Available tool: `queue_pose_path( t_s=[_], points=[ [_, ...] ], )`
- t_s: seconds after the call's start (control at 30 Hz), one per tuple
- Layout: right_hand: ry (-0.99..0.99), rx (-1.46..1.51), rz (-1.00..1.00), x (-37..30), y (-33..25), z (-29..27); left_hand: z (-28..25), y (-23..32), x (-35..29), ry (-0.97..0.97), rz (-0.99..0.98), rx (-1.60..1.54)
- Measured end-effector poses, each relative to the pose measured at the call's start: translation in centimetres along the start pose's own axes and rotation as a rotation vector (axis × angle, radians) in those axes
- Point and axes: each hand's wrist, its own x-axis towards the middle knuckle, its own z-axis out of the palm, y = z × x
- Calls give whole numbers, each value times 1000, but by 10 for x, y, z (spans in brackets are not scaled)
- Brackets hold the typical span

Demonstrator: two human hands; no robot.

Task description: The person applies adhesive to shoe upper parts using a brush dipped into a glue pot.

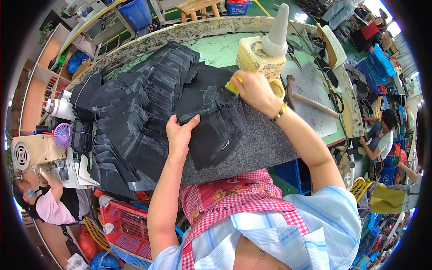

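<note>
My right hand (257, 92) is closed on a small yellow brush (234, 84), its lower end against overlapping black sheet pieces (204, 101), perhaps leather. My left hand (179, 134) grips the near left edge of this stack, thumb on top; its other fingers are partly hidden. Many more black pieces (130, 103) lie fanned in rows to the left, with pale smears along their edges. Just beyond my right hand stands a cream, stained block-shaped container (258, 56) topped by a grey-white cone (276, 33). A hammer (310, 103) lies right of my wrist.
Scissors (335, 96) lie at the table's right side. A purple fan (62, 136) and a wooden speaker-like box (33, 150) stand at the left. Below the left edge is a red plastic basket (126, 225). One person (58, 198) sits left, another (382, 135) right.
</note>
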Motion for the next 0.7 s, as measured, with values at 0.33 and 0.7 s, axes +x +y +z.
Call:
queue_pose_path(
  t_s=[0.33, 0.7],
  points=[
    [-29, -182, -123, 39, -10, 22, 4, 11, 5, 11, -58, 12],
    [-48, 57, 73, 6, 9, 14, 23, -1, -45, -38, 392, -85]
  ],
)
